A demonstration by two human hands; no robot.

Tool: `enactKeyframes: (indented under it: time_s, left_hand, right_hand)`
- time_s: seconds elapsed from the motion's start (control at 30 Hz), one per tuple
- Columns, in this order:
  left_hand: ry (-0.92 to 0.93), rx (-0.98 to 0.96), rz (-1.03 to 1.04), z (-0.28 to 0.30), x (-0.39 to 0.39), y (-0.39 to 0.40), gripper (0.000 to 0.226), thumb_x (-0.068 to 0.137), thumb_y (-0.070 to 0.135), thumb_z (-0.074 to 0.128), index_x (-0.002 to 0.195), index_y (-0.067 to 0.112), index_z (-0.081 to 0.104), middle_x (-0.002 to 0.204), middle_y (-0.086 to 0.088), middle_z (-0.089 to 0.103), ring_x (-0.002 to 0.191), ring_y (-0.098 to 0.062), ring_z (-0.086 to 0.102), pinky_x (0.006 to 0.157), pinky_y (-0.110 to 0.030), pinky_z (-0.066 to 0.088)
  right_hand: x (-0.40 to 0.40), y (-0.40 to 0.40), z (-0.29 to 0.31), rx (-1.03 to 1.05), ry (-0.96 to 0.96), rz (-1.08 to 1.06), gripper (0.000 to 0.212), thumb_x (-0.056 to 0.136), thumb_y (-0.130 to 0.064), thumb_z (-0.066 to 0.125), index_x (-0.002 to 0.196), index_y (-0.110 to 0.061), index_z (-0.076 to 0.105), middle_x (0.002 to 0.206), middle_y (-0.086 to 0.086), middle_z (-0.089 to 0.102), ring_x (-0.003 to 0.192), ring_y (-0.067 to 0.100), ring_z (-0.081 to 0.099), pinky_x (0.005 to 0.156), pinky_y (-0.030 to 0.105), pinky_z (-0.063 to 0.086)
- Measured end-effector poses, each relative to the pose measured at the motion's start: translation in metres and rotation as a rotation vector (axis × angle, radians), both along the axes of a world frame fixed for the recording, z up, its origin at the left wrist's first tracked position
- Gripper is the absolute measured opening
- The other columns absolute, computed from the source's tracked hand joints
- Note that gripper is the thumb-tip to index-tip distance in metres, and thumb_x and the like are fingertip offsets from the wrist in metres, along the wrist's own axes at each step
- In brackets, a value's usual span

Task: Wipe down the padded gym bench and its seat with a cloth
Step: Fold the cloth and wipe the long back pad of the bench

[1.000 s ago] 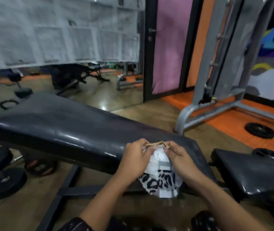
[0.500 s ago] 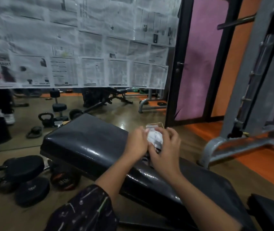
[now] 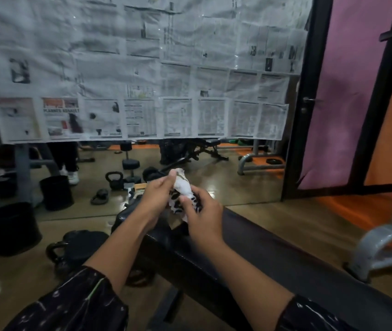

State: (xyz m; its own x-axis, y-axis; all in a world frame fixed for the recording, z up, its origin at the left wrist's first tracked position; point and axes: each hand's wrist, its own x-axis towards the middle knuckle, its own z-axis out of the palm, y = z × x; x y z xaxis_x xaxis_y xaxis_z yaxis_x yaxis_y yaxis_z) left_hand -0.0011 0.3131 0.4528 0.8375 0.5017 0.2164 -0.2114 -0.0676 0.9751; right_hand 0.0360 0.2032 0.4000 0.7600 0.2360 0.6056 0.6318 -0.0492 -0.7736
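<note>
A white cloth with black spots (image 3: 183, 189) is bunched up between both hands, held above the far end of the black padded bench (image 3: 273, 256). My left hand (image 3: 157, 194) pinches the cloth's upper end. Gripping its lower, spotted part is my right hand (image 3: 203, 217). The bench runs from the centre down to the lower right, under my forearms. Its seat is out of view.
A mirror wall covered with newspaper sheets (image 3: 142, 68) stands just beyond the bench. Kettlebells (image 3: 70, 247) and a black weight (image 3: 13, 228) sit on the floor at left. A grey machine frame (image 3: 381, 247) is at the right. A dark door frame (image 3: 297, 115) rises beside a pink panel.
The view has lifted and turned toward the mirror and the bench's far end. Both hands have risen off the pad with the cloth and bunched it tighter.
</note>
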Motion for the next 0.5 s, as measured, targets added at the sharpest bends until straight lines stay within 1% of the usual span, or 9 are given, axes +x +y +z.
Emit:
enactKeyframes:
  time_s: [0.07,0.1,0.17,0.2,0.27,0.3,0.37,0.43,0.5]
  left_hand:
    - [0.008,0.212,0.16,-0.01,-0.011,0.022,0.033,0.096,0.037,0.048,0.082,0.019,0.07,0.072,0.004,0.072,0.071,-0.011,0.067,0.063,-0.024,0.051]
    - [0.012,0.366,0.263,-0.017,-0.015,0.034,0.029,0.097,0.034,0.047,0.084,0.02,0.069,0.074,0.007,0.071,0.073,-0.01,0.066,0.065,-0.024,0.049]
    - [0.128,0.715,0.471,-0.034,-0.024,0.061,0.023,0.097,0.026,0.045,0.099,0.019,0.067,0.091,0.005,0.069,0.084,-0.011,0.06,0.074,-0.028,0.046]
    - [0.207,0.862,0.535,-0.045,-0.027,0.075,0.025,0.096,0.022,0.043,0.107,0.018,0.065,0.102,0.001,0.067,0.091,-0.014,0.058,0.078,-0.03,0.045]
    - [0.378,1.059,0.528,-0.067,-0.029,0.101,0.033,0.095,0.023,0.039,0.122,0.015,0.056,0.125,-0.006,0.059,0.114,-0.022,0.052,0.094,-0.038,0.044]
    - [0.436,1.07,0.494,-0.075,-0.03,0.107,0.038,0.096,0.026,0.036,0.129,0.015,0.05,0.134,-0.008,0.053,0.123,-0.025,0.046,0.101,-0.042,0.04]
    - [0.434,0.991,0.468,-0.084,-0.033,0.111,0.042,0.099,0.03,0.031,0.136,0.015,0.045,0.138,-0.009,0.049,0.125,-0.027,0.046,0.103,-0.043,0.039]
    - [0.302,0.944,0.484,-0.091,-0.038,0.112,0.039,0.099,0.026,0.035,0.134,0.016,0.048,0.133,-0.008,0.052,0.118,-0.025,0.052,0.098,-0.039,0.043]
    - [0.149,0.84,0.508,-0.1,-0.042,0.11,0.031,0.097,0.019,0.042,0.125,0.016,0.055,0.123,-0.005,0.057,0.107,-0.022,0.056,0.089,-0.035,0.045]
  right_hand:
    - [-0.002,0.02,-0.007,0.058,0.107,-0.019,0.017,0.087,-0.036,0.062,0.104,-0.035,0.066,0.091,-0.012,0.069,0.096,0.014,0.061,0.082,0.042,0.053]
    - [-0.002,0.029,-0.007,0.087,0.146,-0.031,0.015,0.088,-0.036,0.061,0.102,-0.035,0.067,0.088,-0.012,0.069,0.094,0.015,0.061,0.082,0.044,0.053]
    - [0.0,0.047,-0.001,0.117,0.157,-0.064,0.018,0.089,-0.041,0.056,0.103,-0.035,0.066,0.087,-0.012,0.069,0.091,0.015,0.062,0.08,0.044,0.053]
    - [0.001,0.054,0.004,0.086,0.118,-0.075,0.021,0.09,-0.043,0.053,0.105,-0.035,0.064,0.087,-0.012,0.069,0.089,0.015,0.063,0.078,0.044,0.053]
    - [0.006,0.066,0.013,-0.086,-0.042,-0.111,0.023,0.094,-0.039,0.049,0.112,-0.032,0.062,0.091,-0.009,0.07,0.086,0.015,0.063,0.074,0.039,0.052]
    - [0.01,0.07,0.015,-0.183,-0.118,-0.124,0.023,0.096,-0.035,0.048,0.114,-0.03,0.061,0.096,-0.007,0.07,0.088,0.016,0.062,0.074,0.037,0.051]
    - [0.014,0.074,0.012,-0.336,-0.201,-0.061,0.026,0.097,-0.03,0.047,0.119,-0.026,0.059,0.106,-0.004,0.068,0.095,0.017,0.061,0.078,0.038,0.051]
    - [0.011,0.08,0.005,-0.482,-0.206,0.148,0.031,0.097,-0.032,0.046,0.126,-0.028,0.056,0.118,-0.001,0.065,0.106,0.019,0.059,0.089,0.041,0.049]
    - [0.005,0.085,-0.006,-0.658,-0.236,0.337,0.039,0.099,-0.032,0.042,0.137,-0.029,0.047,0.141,0.0,0.051,0.13,0.019,0.043,0.108,0.04,0.036]
